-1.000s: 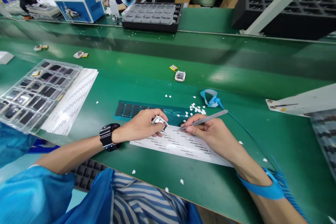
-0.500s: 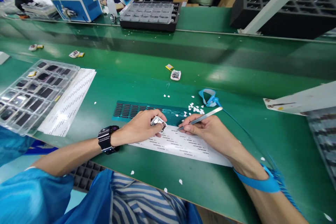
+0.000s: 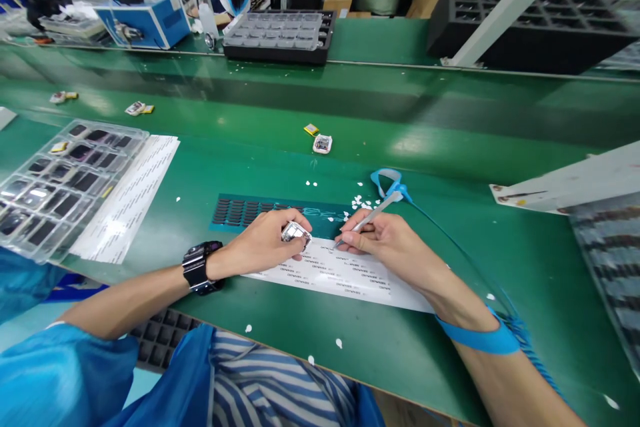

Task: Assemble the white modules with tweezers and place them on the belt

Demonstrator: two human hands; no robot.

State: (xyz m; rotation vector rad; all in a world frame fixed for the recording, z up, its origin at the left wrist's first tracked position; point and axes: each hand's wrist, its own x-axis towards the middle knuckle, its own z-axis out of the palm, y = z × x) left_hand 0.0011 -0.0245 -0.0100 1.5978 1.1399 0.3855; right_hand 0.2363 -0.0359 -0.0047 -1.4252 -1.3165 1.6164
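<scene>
Between the thumb and fingers of my left hand (image 3: 273, 235) is a small white-rimmed electronic device casing (image 3: 297, 233), tilted, its inner parts partly showing. Metal tweezers (image 3: 367, 219) rest in my right hand (image 3: 383, 233), pen-like, with the tip down at a white printed sheet (image 3: 345, 273). Whether the tip holds anything is too small to see. The sheet lies beneath both hands. Behind it is a teal strip (image 3: 240, 210) with rows of dark slim pieces, partly covered by my left hand. Small white tabs (image 3: 363, 203) are scattered just beyond my right hand.
A clear tray of dark screens (image 3: 70, 180) sits at left beside another printed sheet (image 3: 133, 193). Farther back lies an open device with a yellow battery (image 3: 323, 143). A blue wrist strap (image 3: 390, 183) trails its cord at right. A white post (image 3: 560, 180) stands near the right edge.
The whole scene has shifted slightly left in view. The tweezers stand a little steeper, their tip still at the sheet. My left hand keeps hold of the casing.
</scene>
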